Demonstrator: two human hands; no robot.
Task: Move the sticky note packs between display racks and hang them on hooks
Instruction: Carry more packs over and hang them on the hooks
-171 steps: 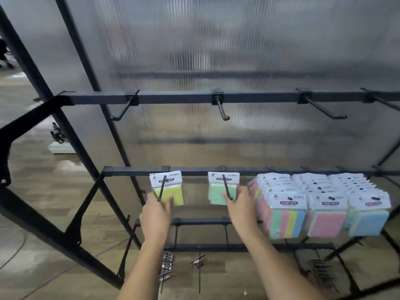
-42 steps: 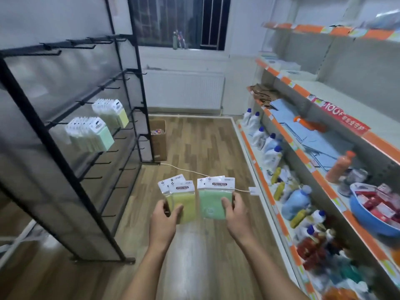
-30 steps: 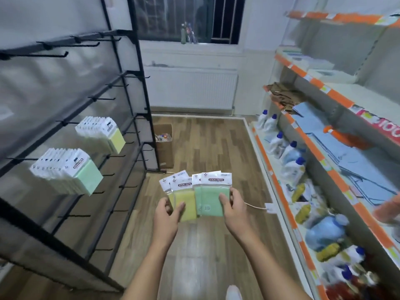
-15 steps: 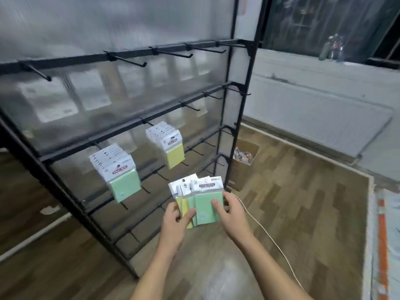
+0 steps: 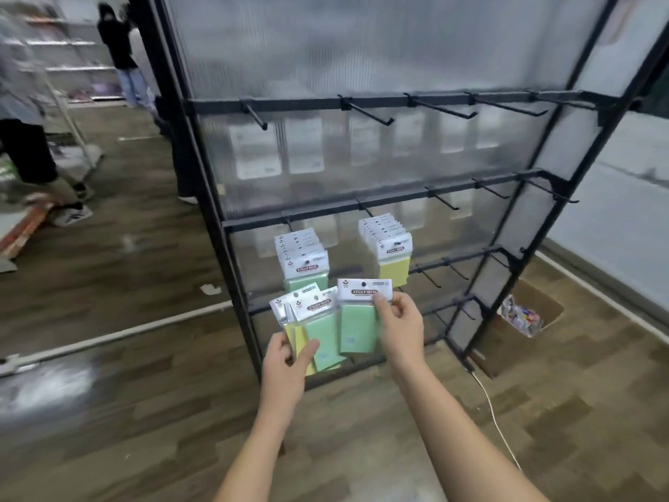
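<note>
Head view: left hand (image 5: 286, 360) fingers clamped on a fanned bunch of yellow and green sticky note packs (image 5: 315, 331). Right hand (image 5: 400, 326) pinches one green sticky note pack (image 5: 356, 320) by its white header card, just beside the bunch. Both held before the black metal display rack (image 5: 380, 202), below hung green packs (image 5: 302, 257) and yellow packs (image 5: 389, 240) on its second-bar hooks.

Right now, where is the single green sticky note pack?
In the head view it is at centre, pinched by the right hand: the single green sticky note pack sits before the rack, just below the hanging green packs.
</note>
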